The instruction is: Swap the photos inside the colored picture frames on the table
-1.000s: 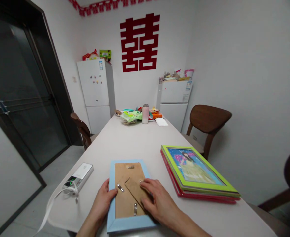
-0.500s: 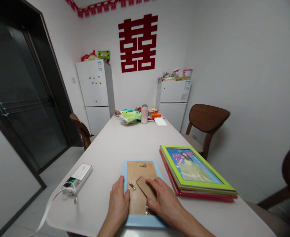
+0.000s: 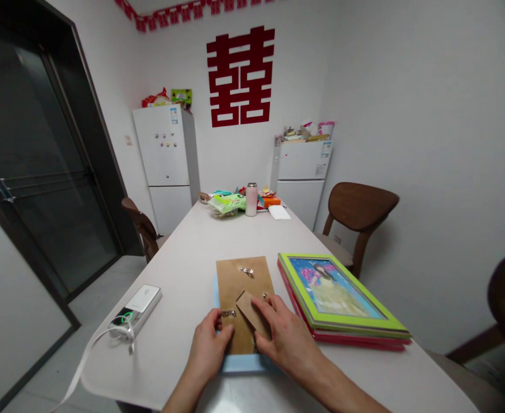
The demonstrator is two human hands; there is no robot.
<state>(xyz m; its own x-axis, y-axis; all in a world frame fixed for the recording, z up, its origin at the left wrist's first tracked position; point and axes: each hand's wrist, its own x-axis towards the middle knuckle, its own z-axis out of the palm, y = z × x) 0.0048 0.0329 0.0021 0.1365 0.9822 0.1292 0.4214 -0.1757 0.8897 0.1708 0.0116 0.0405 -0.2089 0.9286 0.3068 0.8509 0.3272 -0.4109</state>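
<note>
So taking the board as your clock centre, with 12 pointing at the far end of the bench, here's what you've got. The brown board is right in front of you, over the blue frame; its far end covers the frame's 12 o'clock edge, and blue peeks out at 9 and 6. Your left hand is at about 7, fingers and thumb clamped on the board's edge, right by the 9 o'clock clip. Your right hand comes in from 4, with fingers and thumb pinched on the stand, the little flap on the board's back. There's another clip up at 12. Over at 3, just beside your right hand, sits a stack of frames, lime green on top and red at the bottom. The power bank is off at 9, white cable trailing toward 8. Way up at 12 you've got a pink bottle next to a green bag.
</note>
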